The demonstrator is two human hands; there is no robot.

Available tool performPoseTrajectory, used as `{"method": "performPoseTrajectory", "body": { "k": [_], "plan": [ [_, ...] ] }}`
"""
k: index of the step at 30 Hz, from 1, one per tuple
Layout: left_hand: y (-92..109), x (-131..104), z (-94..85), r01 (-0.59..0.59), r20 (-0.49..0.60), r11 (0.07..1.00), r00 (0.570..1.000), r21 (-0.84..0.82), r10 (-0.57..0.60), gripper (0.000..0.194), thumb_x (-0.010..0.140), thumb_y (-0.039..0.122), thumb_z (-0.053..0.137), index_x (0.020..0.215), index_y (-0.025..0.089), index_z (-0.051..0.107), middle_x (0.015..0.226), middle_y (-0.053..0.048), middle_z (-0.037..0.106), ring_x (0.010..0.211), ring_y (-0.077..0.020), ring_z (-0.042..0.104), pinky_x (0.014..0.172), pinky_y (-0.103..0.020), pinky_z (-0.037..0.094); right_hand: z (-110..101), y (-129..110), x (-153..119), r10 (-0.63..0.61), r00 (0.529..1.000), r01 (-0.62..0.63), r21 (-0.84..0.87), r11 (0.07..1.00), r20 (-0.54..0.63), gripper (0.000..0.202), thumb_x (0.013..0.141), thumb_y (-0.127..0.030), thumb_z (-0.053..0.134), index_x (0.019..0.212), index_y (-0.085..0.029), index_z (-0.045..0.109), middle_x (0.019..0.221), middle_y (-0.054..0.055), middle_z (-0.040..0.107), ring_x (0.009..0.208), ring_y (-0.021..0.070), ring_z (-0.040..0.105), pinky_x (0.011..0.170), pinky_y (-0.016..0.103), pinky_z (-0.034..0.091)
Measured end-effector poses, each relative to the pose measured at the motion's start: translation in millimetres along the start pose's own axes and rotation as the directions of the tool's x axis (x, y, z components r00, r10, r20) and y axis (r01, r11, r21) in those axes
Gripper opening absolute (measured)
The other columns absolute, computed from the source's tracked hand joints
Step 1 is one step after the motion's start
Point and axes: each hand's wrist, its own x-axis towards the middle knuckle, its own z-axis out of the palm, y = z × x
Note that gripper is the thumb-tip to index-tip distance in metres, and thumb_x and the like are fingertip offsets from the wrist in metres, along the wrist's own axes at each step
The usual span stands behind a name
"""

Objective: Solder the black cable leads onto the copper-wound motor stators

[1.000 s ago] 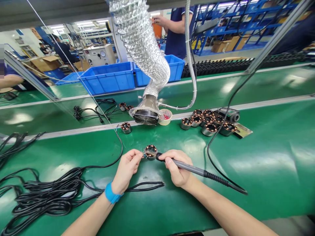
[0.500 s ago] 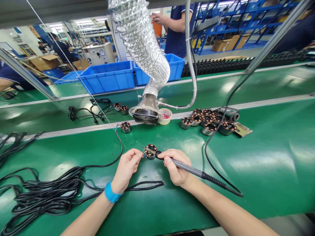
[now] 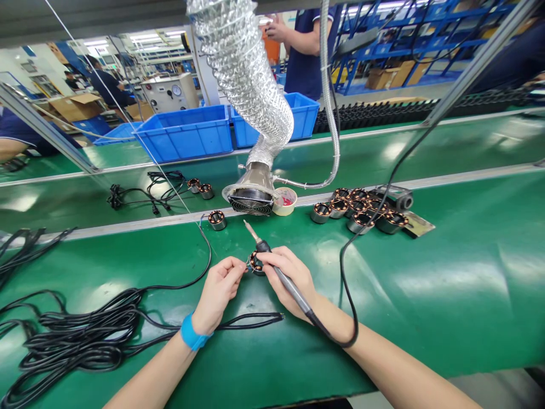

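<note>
My left hand, with a blue band at the wrist, pinches thin wires at the left edge of a copper-wound ring on the green bench. In my right hand is a soldering iron, its grey handle slanting up to the left. The bare tip points away from me, above and beyond the ring, touching nothing. My right fingers hide the ring's right side. Another ring stands farther back to the left, beside the end of a black cable.
Coiled black cables cover the left of the bench. A fan hood hangs ahead, beside a small round tub. Several rings sit back right. Blue bins and a person are beyond.
My right hand has lifted and turned the iron, so its tip has left the ring and points away. The iron's cord has swung left. Parts on the rear belt have shifted left.
</note>
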Motion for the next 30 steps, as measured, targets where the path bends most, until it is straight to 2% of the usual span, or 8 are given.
{"method": "performPoseTrajectory", "body": {
  "k": [6, 11, 16, 25, 30],
  "plan": [
    [-0.6, -0.1, 1.3, -0.036, -0.027, 0.998, 0.999, 0.043, 0.037, 0.030, 0.083, 0.045, 0.064, 0.078, 0.017, 0.055, 0.057, 0.009, 0.030, 0.044, -0.0036, 0.019, 0.040, -0.017, 0.013, 12.9, 8.1, -0.6, 0.005, 0.996, -0.006, 0.013, 1.000, 0.094, 0.044, 0.093, -0.009, 0.051, 0.133, -0.028, 0.050, 0.108, 0.006, 0.053, 0.092, 0.0138, 0.062, 0.083, 0.028, 0.055],
    [-3.1, -0.6, 1.0, -0.139, -0.046, 0.979, 0.988, 0.147, 0.147, 0.029, 0.086, 0.044, 0.061, 0.076, 0.017, 0.057, 0.059, 0.006, 0.041, 0.046, -0.0053, 0.025, 0.042, -0.018, 0.020, 23.0, 11.7, -1.4, 0.017, 0.987, -0.027, 0.062, 0.998, 0.159, 0.048, 0.094, -0.008, 0.046, 0.137, -0.029, 0.046, 0.112, 0.006, 0.048, 0.094, 0.0136, 0.061, 0.088, 0.030, 0.054],
    [-1.0, -0.8, -0.2, -0.229, -0.031, 0.940, 0.969, 0.251, 0.245, 0.028, 0.086, 0.043, 0.062, 0.092, 0.016, 0.067, 0.065, 0.003, 0.052, 0.051, -0.0086, 0.037, 0.045, -0.020, 0.028, 27.0, 12.1, 0.1, -0.008, 0.984, -0.002, 0.060, 0.998, 0.176, 0.049, 0.091, -0.008, 0.049, 0.135, -0.030, 0.048, 0.108, 0.005, 0.049, 0.096, 0.0151, 0.059, 0.085, 0.029, 0.054],
    [6.6, -0.8, -5.7, -0.220, 0.077, 0.924, 0.975, 0.312, 0.207, 0.026, 0.087, 0.043, 0.058, 0.084, 0.017, 0.061, 0.060, 0.003, 0.049, 0.048, -0.0100, 0.045, 0.048, -0.021, 0.038, 20.0, 15.0, -4.4, 0.036, 0.987, -0.035, -0.013, 0.999, 0.155, 0.049, 0.088, -0.007, 0.050, 0.132, -0.028, 0.049, 0.106, 0.005, 0.051, 0.092, 0.0167, 0.059, 0.084, 0.031, 0.054],
    [5.4, 0.2, -4.6, -0.173, 0.072, 0.951, 0.985, 0.258, 0.159, 0.029, 0.086, 0.045, 0.059, 0.082, 0.016, 0.060, 0.065, 0.003, 0.048, 0.049, -0.0079, 0.036, 0.044, -0.019, 0.029, 21.6, 14.2, -8.5, 0.043, 0.981, -0.039, -0.029, 0.999, 0.190, 0.053, 0.087, -0.004, 0.047, 0.133, -0.030, 0.047, 0.106, 0.005, 0.050, 0.091, 0.0163, 0.058, 0.081, 0.030, 0.055]
  ]
}}
